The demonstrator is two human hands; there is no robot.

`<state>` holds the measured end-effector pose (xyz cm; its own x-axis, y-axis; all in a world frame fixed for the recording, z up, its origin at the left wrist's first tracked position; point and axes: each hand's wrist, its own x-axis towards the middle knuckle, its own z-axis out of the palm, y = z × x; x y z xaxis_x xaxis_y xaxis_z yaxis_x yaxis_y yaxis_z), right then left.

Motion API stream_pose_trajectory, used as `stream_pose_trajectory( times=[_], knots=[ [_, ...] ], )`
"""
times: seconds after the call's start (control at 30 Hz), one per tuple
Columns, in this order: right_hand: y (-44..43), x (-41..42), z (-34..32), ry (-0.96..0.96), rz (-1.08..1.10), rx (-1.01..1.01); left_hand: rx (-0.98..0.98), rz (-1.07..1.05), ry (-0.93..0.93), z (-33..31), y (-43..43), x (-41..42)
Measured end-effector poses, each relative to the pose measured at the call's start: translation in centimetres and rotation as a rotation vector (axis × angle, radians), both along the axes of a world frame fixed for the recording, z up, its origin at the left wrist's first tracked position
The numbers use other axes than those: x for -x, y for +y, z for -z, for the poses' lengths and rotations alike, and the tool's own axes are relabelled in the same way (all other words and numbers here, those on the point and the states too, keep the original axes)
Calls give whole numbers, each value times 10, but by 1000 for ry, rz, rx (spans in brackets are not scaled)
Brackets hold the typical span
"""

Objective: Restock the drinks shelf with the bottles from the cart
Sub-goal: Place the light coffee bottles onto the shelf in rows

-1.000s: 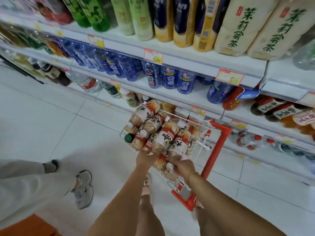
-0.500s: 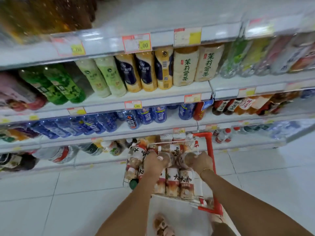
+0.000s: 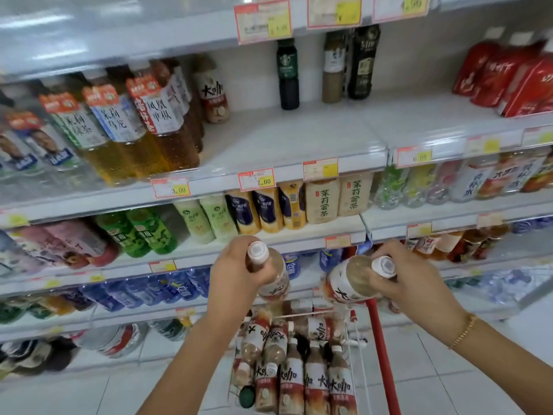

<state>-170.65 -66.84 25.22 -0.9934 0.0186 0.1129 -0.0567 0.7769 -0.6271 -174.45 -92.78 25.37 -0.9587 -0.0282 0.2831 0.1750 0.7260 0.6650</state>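
The left hand point(image 3: 239, 266) is now closed around a milk tea bottle point(image 3: 270, 277), lifted out of the cart point(image 3: 381, 348). The right hand point(image 3: 401, 278) grips a second bottle point(image 3: 348, 281) by its neck. Both were down among the cart bottles point(image 3: 302, 369) a moment ago, so stocking the bare shelf point(image 3: 299, 139) above can begin.

Read "7.00" on red-and-yellow paper price tag point(image 3: 256, 179); "3.00" on neighbouring tag point(image 3: 170, 187); "6.00" on right-hand tag point(image 3: 414, 157).
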Motion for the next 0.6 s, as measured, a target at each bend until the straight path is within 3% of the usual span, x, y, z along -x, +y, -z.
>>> stream_pose_trajectory(
  times=[0.17,0.3,0.43,0.6],
  knots=[
    [2,-17,-81,375,-43,169,150,-96,470,-98,-2,-8],
    [4,16,-117,617,-126,223,260,-109,820,-147,1,11],
    [-3,77,-126,744,-170,85,281,-79,814,-154,6,63],
    [-13,141,-124,710,-184,-121,282,-65,673,-133,16,121]
  ],
)
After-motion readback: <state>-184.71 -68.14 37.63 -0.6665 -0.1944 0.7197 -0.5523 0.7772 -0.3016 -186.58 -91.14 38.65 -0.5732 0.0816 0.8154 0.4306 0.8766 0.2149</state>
